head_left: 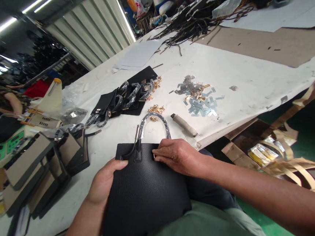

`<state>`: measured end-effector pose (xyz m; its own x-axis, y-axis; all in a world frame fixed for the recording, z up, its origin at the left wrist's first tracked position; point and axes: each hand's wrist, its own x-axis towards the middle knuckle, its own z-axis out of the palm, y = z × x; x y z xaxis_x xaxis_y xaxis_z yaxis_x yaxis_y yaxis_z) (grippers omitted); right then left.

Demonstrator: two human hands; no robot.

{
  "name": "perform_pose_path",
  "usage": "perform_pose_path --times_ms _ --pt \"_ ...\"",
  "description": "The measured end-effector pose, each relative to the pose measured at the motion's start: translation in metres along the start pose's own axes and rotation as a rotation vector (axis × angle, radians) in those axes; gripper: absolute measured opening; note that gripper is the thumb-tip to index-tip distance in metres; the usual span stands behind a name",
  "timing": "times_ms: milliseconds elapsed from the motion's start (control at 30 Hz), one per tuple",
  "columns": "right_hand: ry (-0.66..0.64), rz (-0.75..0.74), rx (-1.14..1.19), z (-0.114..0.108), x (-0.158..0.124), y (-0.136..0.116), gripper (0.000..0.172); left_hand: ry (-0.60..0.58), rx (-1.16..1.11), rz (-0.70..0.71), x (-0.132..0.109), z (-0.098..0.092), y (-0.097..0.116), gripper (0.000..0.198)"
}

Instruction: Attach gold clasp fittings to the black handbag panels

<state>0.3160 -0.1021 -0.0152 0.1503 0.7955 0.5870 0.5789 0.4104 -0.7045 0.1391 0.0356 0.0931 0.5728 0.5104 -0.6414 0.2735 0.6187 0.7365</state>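
A black leather handbag panel [145, 194] with a plastic-wrapped handle [157, 116] leans against my lap at the table's edge. My left hand [102, 183] grips its left side, thumb lying on the front near the top corner; the other fingers are hidden behind. Close to the top edge, right of the handle's stitched base, my right hand [180, 156] pinches a small shiny metal piece [154, 155] against the leather. Its exact shape is mostly covered by the fingers. A dark strap with a metal end [137, 134] stands up beside the handle.
Gold-coloured fittings [156, 109] and flat metal plates [203, 103] lie in piles beyond the bag, near a wrapped tool [184, 125]. More black handled panels [123, 96] and beige-lined pieces [32, 162] lie leftward. A carton [257, 145] stands right. Another person's arm [14, 103] shows far left.
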Motion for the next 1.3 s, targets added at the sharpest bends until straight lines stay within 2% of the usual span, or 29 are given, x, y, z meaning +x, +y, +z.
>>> perform_pose_path --times_ms 233,467,700,833,1033,1167,1300 --pt "-0.004 0.045 -0.207 0.005 -0.002 -0.005 0.020 -0.035 0.004 0.022 0.003 -0.006 -0.003 0.050" --pt "0.076 0.032 -0.345 0.013 0.000 -0.002 0.020 -0.051 0.024 0.069 0.010 -0.014 -0.008 0.042" --pt "-0.055 0.018 -0.072 0.003 -0.001 0.002 0.026 -0.070 0.057 0.096 0.017 -0.026 -0.012 0.040" --pt "-0.073 0.006 0.021 -0.003 -0.001 0.001 0.027 -0.093 0.053 0.070 0.016 -0.026 -0.012 0.039" --pt "-0.016 0.053 -0.042 0.005 -0.003 -0.004 0.023 -0.100 0.065 0.073 0.016 -0.023 -0.012 0.039" --pt "0.039 0.114 -0.165 0.020 -0.001 -0.002 0.019 -0.031 0.081 0.104 0.017 -0.024 -0.012 0.040" --pt "0.030 0.110 -0.108 0.021 0.001 -0.001 0.020 -0.018 0.087 0.121 0.015 -0.026 -0.012 0.036"
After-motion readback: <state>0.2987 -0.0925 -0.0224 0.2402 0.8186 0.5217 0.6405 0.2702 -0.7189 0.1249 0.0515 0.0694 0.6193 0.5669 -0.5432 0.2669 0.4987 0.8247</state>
